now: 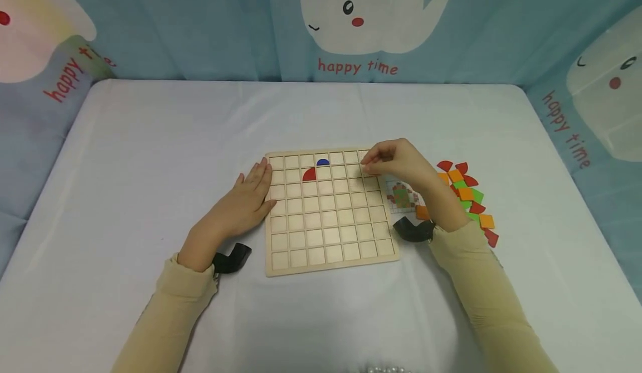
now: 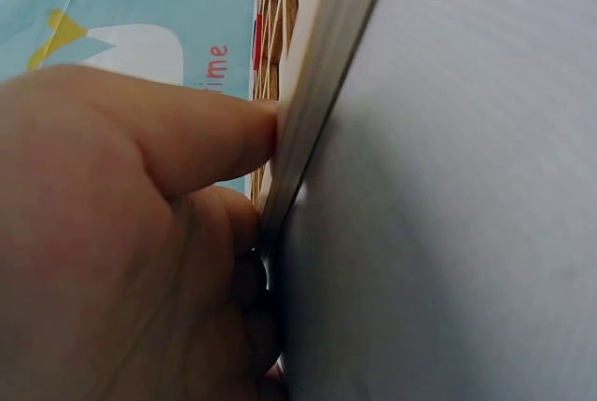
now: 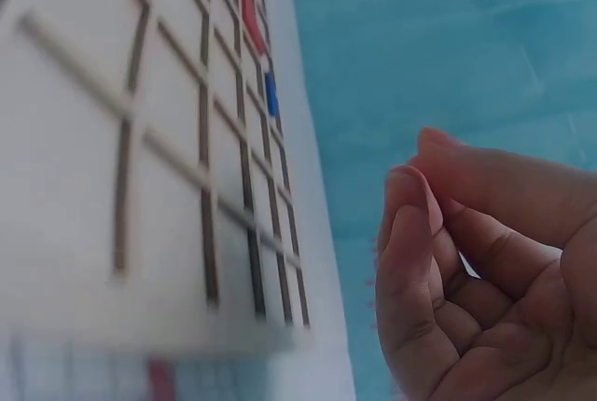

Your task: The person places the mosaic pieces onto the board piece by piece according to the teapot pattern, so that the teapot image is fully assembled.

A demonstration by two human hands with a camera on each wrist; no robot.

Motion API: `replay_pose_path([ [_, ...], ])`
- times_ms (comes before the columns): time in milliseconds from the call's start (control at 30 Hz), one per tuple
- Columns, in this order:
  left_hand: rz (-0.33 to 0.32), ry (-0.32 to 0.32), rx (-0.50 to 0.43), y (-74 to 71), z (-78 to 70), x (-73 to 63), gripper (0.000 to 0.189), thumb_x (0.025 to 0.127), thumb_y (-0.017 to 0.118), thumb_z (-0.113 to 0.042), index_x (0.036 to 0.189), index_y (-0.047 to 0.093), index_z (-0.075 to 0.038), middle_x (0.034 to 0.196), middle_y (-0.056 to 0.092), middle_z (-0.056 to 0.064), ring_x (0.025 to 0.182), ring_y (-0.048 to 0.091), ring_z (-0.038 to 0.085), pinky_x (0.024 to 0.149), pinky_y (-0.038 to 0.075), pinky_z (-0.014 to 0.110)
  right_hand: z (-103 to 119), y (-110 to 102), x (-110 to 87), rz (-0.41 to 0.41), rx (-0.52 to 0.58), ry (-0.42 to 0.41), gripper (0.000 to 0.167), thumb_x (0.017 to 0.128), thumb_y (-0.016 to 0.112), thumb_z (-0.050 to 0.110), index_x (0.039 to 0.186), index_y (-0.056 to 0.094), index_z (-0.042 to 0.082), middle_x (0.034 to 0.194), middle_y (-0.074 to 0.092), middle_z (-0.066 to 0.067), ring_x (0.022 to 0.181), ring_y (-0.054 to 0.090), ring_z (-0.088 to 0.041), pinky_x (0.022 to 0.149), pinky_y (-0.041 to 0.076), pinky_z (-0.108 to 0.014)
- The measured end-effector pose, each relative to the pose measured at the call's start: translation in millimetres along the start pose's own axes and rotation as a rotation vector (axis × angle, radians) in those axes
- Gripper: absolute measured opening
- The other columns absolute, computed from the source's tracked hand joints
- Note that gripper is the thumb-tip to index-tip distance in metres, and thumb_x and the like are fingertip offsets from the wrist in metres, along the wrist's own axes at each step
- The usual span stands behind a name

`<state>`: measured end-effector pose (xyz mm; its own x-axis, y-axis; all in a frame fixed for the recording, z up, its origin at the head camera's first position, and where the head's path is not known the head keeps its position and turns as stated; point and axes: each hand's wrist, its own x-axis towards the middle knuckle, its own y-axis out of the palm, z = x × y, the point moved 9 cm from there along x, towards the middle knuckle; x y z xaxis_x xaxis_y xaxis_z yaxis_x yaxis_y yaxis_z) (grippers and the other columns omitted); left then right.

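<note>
A square wooden grid board (image 1: 271,270) lies on the white cloth. My left hand (image 1: 244,204) rests along its left edge, fingers extended; in the left wrist view the thumb (image 2: 219,135) touches the frame's side. A red quarter-circle piece (image 1: 310,174) sits in one cell of the board. A blue half-circle piece (image 1: 323,162) lies in the row above, one column to the right. Over the board's upper right corner hovers my right hand (image 1: 398,164), fingers loosely bent and thumb near the index finger. The right wrist view shows nothing between those fingertips (image 3: 406,186).
To the right of the board lies a heap of red, orange and green pieces (image 1: 465,193). A pattern card (image 1: 401,196) is partly under the right forearm, with an orange square (image 1: 422,212) at its lower edge. Blue printed curtains (image 1: 210,27) stand behind the table.
</note>
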<state>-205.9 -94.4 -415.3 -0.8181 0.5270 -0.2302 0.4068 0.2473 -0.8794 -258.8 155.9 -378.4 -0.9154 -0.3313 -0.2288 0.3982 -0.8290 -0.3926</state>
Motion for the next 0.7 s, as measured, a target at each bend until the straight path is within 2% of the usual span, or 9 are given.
replay_pose_path([
  [200, -0.016, 0.009, -0.017, -2.6, -1.5, -2.9, 0.068, 0.101, 0.041, -0.024, 0.147, 0.003, 0.010, 0.155, -0.004, 0.023, 0.142, -0.002, 0.036, 0.112, 0.004, 0.055, -19.0, -15.7, -21.8, -0.026, -0.052, 0.057, 0.019, 0.085, 0.070, 0.011, 0.097, 0.067, -0.003, 0.081, 0.062, -0.007, 0.076, 0.056, -0.023, 0.071, 0.050, -0.030],
  [433, -0.007, 0.011, -0.012, 4.3, -3.1, -0.4, 0.069, 0.101, 0.043, -0.024, 0.147, 0.003, 0.009, 0.155, -0.005, 0.022, 0.142, -0.002, 0.035, 0.112, 0.004, 0.054, -46.4, -31.1, -56.4, -0.073, -0.050, 0.156, 0.025, 0.083, 0.073, 0.017, 0.098, 0.066, -0.001, 0.080, 0.064, -0.006, 0.073, 0.058, -0.021, 0.064, 0.048, -0.029],
  [700, -0.021, 0.002, -0.012, 1.7, 0.8, -1.7, 0.070, 0.101, 0.043, -0.023, 0.147, 0.001, 0.009, 0.155, -0.007, 0.021, 0.142, -0.003, 0.035, 0.112, 0.004, 0.054, -51.0, -47.7, -75.7, -0.089, -0.127, 0.136, 0.024, 0.084, 0.072, 0.015, 0.099, 0.066, -0.003, 0.082, 0.066, -0.006, 0.077, 0.061, -0.018, 0.071, 0.050, -0.024],
])
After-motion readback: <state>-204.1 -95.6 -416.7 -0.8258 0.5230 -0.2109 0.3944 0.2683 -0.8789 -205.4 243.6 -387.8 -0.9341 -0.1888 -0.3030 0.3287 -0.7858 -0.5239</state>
